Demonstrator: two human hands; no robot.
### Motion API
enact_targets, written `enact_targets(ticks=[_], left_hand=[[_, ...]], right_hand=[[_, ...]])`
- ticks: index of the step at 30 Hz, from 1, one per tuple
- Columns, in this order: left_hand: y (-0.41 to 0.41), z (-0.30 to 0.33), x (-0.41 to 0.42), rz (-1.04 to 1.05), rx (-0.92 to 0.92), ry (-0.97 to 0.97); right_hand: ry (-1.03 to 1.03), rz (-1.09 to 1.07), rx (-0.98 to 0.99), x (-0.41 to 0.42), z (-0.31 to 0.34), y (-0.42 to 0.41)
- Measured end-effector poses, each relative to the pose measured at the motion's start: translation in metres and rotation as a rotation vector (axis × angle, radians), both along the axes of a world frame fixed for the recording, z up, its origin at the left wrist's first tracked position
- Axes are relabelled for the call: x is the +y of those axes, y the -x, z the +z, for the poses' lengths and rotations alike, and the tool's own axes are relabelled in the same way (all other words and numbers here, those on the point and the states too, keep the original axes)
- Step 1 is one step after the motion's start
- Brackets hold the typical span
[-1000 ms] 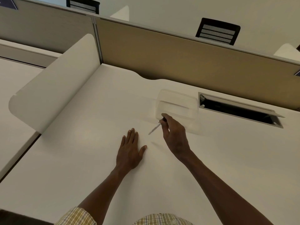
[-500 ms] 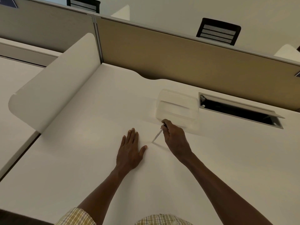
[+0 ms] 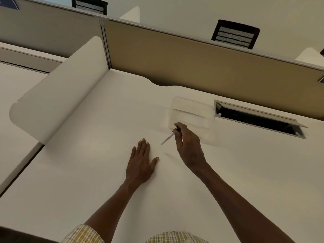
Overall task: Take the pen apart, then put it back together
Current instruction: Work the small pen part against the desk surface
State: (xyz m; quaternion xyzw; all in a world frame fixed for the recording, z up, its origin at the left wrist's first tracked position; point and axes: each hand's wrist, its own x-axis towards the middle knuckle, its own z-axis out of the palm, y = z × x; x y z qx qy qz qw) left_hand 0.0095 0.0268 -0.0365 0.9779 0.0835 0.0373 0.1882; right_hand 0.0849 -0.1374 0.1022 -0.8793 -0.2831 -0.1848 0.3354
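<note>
Pen (image 3: 168, 138) lifted again off the desk (image 3: 98, 172), tip now hanging clear above its shadow after dipping low half a second ago. Pinched at its dark end by right hand (image 3: 188, 146) fingers (image 3: 177, 125). Left hand (image 3: 141, 163) flat, fingers straight, unchanged. Disassembly not yet begun.
</note>
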Motion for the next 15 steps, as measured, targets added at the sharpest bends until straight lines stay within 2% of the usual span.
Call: enact_targets(ticks=[12,15], left_hand=[[0.0,0.0,-0.001,-0.003,0.015,-0.002],[0.0,0.0,0.0,-0.002,0.014,-0.005]], right_hand=[[0.041,-0.002,-0.029,-0.002,-0.005,0.001],[0.101,0.006,0.024,-0.002,-0.012,0.002]])
